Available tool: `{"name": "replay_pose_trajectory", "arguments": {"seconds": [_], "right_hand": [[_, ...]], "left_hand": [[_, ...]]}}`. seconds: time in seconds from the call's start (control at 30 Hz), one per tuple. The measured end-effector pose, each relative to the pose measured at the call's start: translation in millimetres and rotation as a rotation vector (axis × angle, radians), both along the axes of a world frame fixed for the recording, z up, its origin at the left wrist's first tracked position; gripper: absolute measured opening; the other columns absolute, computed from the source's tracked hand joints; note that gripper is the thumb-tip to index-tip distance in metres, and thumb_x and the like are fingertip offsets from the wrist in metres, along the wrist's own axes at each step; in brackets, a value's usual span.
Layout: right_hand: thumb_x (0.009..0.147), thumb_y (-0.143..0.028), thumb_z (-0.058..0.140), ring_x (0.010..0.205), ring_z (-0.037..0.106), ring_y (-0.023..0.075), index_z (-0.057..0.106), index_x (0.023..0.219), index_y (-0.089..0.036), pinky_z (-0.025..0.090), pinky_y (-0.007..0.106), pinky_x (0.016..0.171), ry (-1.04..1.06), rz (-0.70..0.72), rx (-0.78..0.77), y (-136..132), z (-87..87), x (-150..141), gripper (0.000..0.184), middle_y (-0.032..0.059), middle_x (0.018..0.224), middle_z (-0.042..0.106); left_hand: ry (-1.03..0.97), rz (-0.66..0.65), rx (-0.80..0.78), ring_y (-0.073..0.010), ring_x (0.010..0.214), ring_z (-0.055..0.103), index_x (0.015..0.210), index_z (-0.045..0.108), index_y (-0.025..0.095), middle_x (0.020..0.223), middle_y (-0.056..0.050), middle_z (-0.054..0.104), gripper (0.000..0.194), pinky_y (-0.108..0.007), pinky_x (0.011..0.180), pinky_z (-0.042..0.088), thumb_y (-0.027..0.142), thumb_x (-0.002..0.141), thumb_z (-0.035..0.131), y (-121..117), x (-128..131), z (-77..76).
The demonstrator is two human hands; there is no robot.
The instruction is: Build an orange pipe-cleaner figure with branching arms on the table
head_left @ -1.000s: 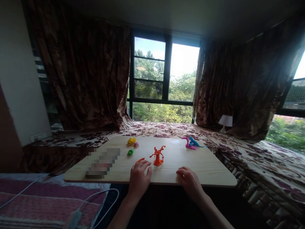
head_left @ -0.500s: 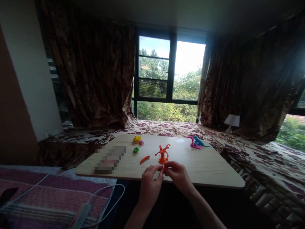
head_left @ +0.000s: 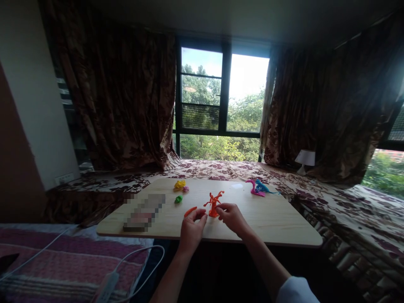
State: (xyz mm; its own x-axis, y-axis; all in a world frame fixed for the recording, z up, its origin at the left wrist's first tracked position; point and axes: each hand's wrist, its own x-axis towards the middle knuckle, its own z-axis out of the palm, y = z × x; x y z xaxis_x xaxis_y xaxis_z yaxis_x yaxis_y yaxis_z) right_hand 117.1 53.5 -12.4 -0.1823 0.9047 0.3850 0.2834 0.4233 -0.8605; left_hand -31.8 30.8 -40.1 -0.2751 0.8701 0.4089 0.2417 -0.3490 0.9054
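An orange modelling-clay figure stands upright on the table, with a thick trunk and several thin curled branches. At its right side is my right hand, thumb and forefinger closed against the trunk; what is between the tips is hidden. My left hand is just left of the figure, apart from it, its thumb and forefinger tips close together. I cannot make out anything between them. An orange clay roll lies just beyond the left knuckles, partly covered by them.
Yellow clay, pink clay and green clay lie at the back left of the wooden table. A magenta clay piece and a blue one lie back right. A blurred-out flat object lies left.
My hands, together in front of the figure before, have come apart. The right has moved up to the figure's trunk; the left has shifted left, near the orange roll.
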Motion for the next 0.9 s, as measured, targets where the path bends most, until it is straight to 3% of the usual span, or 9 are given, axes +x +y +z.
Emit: {"name": "replay_pose_trajectory", "arguments": {"seconds": [0.17,0.37,0.9], "right_hand": [[0.076,-0.028,0.048,0.057,0.058,0.0141,0.068,0.081,-0.014,0.045,0.024,0.052,0.050,-0.020,0.056,5,-9.8,-10,0.025,0.0042,0.067,0.065],[0.078,-0.023,0.047,0.069,0.060,0.0144,0.066,0.089,-0.018,0.049,0.027,0.067,0.109,-0.094,0.202,-1,-24.0,-17,0.023,0.0058,0.087,0.063],[0.080,-0.019,0.045,0.074,0.059,0.0128,0.064,0.090,-0.020,0.048,0.023,0.065,0.186,-0.102,0.267,-9,-31.9,-22,0.021,0.0034,0.088,0.059]], "left_hand": [[-0.125,-0.075,-0.062,-0.0183,0.073,0.064,0.079,0.066,0.013,0.076,-0.006,0.069,0.031,-0.028,0.070,0.049,0.038,0.061,0.064,19,-1,0.6],[-0.137,-0.082,-0.090,-0.0175,0.068,0.064,0.077,0.067,0.013,0.069,-0.006,0.069,0.032,-0.027,0.068,0.048,0.041,0.063,0.061,20,1,2.8],[-0.159,-0.119,-0.091,-0.0162,0.066,0.062,0.076,0.067,0.014,0.067,-0.004,0.068,0.028,-0.025,0.065,0.047,0.038,0.064,0.061,16,8,7.0]]}}
